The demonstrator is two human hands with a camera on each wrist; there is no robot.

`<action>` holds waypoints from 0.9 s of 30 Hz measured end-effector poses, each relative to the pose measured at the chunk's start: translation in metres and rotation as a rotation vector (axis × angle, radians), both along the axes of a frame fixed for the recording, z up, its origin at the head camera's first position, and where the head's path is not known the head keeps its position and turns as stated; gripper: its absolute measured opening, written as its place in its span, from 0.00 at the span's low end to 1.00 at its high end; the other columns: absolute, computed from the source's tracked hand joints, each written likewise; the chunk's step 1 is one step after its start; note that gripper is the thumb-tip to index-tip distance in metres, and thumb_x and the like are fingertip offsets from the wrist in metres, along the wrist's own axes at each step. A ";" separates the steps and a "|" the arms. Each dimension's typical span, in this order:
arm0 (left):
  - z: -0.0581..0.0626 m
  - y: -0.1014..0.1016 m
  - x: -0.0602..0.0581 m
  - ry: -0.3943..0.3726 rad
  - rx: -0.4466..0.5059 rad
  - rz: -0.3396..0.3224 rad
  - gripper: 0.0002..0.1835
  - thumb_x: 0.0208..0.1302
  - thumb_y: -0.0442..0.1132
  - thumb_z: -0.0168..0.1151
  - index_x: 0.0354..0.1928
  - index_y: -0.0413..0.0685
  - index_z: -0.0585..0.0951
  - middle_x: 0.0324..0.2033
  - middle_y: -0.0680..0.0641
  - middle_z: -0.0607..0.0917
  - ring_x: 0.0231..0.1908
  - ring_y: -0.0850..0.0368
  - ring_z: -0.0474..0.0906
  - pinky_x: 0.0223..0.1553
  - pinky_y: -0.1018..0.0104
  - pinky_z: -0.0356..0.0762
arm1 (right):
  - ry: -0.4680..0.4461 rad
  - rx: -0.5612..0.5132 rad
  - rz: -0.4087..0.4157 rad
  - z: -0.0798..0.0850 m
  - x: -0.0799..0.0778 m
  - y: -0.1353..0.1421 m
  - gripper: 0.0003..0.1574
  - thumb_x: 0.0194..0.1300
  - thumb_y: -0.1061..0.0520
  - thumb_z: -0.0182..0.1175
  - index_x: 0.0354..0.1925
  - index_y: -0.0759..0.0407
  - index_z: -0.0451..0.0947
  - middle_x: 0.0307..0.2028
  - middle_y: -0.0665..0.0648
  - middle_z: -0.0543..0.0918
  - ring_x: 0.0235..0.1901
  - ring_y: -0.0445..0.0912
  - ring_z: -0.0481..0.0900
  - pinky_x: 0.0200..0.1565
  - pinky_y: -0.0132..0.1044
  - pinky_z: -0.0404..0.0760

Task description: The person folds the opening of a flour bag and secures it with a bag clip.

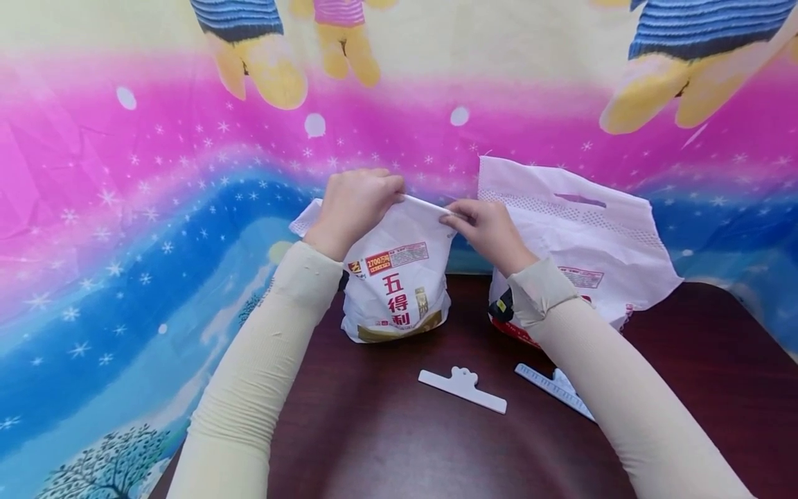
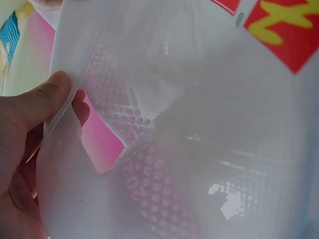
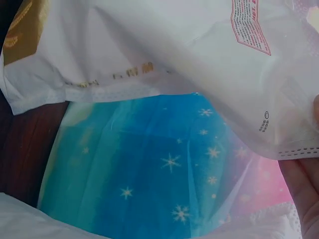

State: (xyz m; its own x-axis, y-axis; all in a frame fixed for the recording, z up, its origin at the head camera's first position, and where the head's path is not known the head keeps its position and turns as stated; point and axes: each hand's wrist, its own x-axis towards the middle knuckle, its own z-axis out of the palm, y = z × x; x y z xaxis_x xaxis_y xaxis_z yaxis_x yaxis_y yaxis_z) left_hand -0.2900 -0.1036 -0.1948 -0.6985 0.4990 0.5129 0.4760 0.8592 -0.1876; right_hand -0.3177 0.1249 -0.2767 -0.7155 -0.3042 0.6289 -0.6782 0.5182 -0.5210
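A white flour bag [image 1: 402,242] with red characters and a gold band stands upright on the table, its top edge folded over. My left hand [image 1: 361,204] pinches that edge on the left; in the left wrist view the thumb [image 2: 47,99] presses the white sheet beside a cut-out handle hole. At the right corner my right hand [image 1: 489,229] pinches the same edge. In the right wrist view its fingers [image 3: 301,184] lie behind the bag's edge, mostly cut off by the frame. A white bag clip [image 1: 463,389] lies in front of the bag.
A second white flour bag [image 1: 561,232] with a handle slot stands to the right, partly behind my right forearm. A pale bluish clip [image 1: 551,389] lies near that forearm, partly hidden. Behind the dark table [image 1: 361,430] hangs a colourful printed cloth [image 1: 187,138].
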 end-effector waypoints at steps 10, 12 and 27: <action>0.000 0.001 0.000 -0.003 -0.012 0.004 0.09 0.70 0.45 0.66 0.47 0.56 0.88 0.41 0.50 0.90 0.35 0.52 0.85 0.30 0.57 0.81 | 0.083 -0.048 -0.100 -0.009 0.001 -0.002 0.11 0.62 0.54 0.73 0.37 0.62 0.90 0.26 0.57 0.86 0.23 0.45 0.70 0.24 0.26 0.64; 0.001 0.002 0.000 -0.013 -0.012 0.007 0.09 0.69 0.45 0.66 0.48 0.56 0.88 0.41 0.50 0.90 0.36 0.52 0.85 0.32 0.57 0.82 | 0.093 -0.052 -0.121 -0.010 0.001 -0.002 0.12 0.61 0.53 0.73 0.37 0.62 0.90 0.26 0.57 0.86 0.23 0.45 0.69 0.24 0.26 0.62; 0.020 0.011 0.003 -0.141 -0.061 0.076 0.12 0.67 0.41 0.69 0.51 0.58 0.88 0.46 0.50 0.88 0.44 0.52 0.84 0.43 0.55 0.83 | 0.061 -0.037 -0.166 -0.009 0.002 -0.004 0.15 0.63 0.50 0.71 0.37 0.61 0.90 0.25 0.58 0.85 0.23 0.46 0.67 0.23 0.26 0.60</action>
